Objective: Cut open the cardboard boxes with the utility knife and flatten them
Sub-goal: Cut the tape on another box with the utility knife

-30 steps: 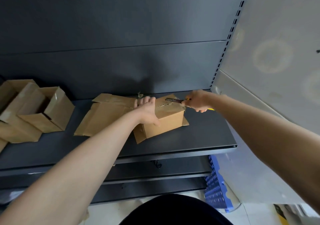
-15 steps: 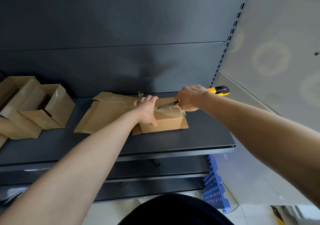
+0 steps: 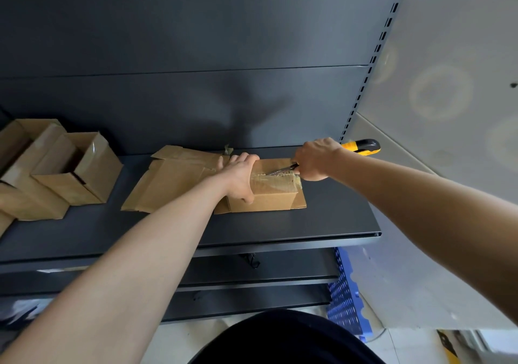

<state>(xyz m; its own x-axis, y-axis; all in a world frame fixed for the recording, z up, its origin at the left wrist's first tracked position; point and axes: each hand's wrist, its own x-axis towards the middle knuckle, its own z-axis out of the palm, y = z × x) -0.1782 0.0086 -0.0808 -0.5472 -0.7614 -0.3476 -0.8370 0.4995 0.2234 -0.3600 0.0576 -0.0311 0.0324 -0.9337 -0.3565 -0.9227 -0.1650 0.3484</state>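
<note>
A small taped cardboard box point(image 3: 269, 199) stands on the dark shelf point(image 3: 322, 223). My left hand point(image 3: 241, 177) grips its left top edge, thumb down the front face. My right hand point(image 3: 314, 161) grips a yellow and black utility knife point(image 3: 361, 147); its blade lies on the clear tape along the box's top seam, near the right end. A flattened cardboard box point(image 3: 171, 180) lies on the shelf just left of the taped box, partly under my left forearm.
Several opened cardboard boxes point(image 3: 70, 170) are piled at the shelf's left end. A perforated upright point(image 3: 372, 55) bounds the shelf on the right, with a grey wall beyond. Lower shelves and a blue plastic crate point(image 3: 346, 293) sit below.
The box dropped from a tilt to sit flat on the shelf. My right hand turned the knife so its yellow end points up to the right, and the blade lies flatter on the taped seam.
</note>
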